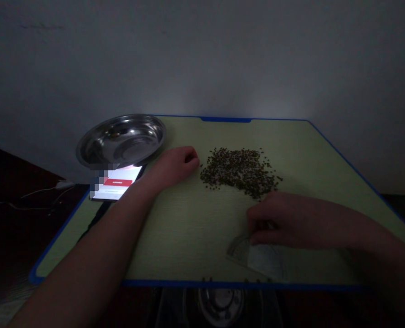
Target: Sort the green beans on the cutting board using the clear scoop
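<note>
Many small dark seeds or grains (238, 168) lie in a loose, spread-out heap on the pale green tabletop (189, 228). My left hand (179, 165) rests curled just left of the heap, its thumb near the bent index finger; nothing shows in it. At the heap's near right side, my right hand (270, 217) is closed in a pinch, and whatever its fingertips hold is hidden. Partly beneath that hand is a clear, curved flat piece with markings, like a plastic protractor (238, 250); I cannot tell whether the fingers grip it.
A wide steel basin (124, 139) stands at the table's far left. A lit phone (117, 184) lies in front of it, beside my left forearm. Below the front edge sits a round metal dish (221, 305). Several grains lie along the blue front rim (175, 283). A wall rises behind.
</note>
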Action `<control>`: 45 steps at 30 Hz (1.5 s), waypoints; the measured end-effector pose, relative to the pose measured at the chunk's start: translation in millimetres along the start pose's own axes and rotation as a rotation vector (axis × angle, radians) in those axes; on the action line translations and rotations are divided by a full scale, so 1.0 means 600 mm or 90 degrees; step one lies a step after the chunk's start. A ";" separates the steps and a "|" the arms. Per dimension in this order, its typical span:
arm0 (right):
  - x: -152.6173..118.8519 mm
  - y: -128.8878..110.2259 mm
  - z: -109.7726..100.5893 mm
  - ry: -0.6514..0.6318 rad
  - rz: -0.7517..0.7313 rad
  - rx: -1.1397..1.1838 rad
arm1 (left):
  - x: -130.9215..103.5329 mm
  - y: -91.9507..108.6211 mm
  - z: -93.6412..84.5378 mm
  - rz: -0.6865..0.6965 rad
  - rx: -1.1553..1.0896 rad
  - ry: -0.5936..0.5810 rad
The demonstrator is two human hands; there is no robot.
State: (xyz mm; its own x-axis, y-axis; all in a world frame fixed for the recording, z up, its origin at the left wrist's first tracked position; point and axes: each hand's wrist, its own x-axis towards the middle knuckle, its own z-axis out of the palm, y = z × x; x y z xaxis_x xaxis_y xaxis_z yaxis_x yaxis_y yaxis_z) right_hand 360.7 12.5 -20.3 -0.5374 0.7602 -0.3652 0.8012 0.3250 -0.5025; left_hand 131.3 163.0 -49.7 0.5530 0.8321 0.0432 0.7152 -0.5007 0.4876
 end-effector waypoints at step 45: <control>0.045 -0.040 0.041 0.061 -0.150 0.105 | -0.001 0.003 0.000 0.012 0.013 0.003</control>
State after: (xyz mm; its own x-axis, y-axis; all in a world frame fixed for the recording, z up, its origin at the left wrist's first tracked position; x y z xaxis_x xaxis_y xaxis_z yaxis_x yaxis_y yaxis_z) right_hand 320.3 11.4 -37.1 -0.6695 0.7271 -0.1522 0.6002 0.4088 -0.6875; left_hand 132.3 161.5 -48.6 0.5643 0.8237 0.0555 0.7136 -0.5205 0.4688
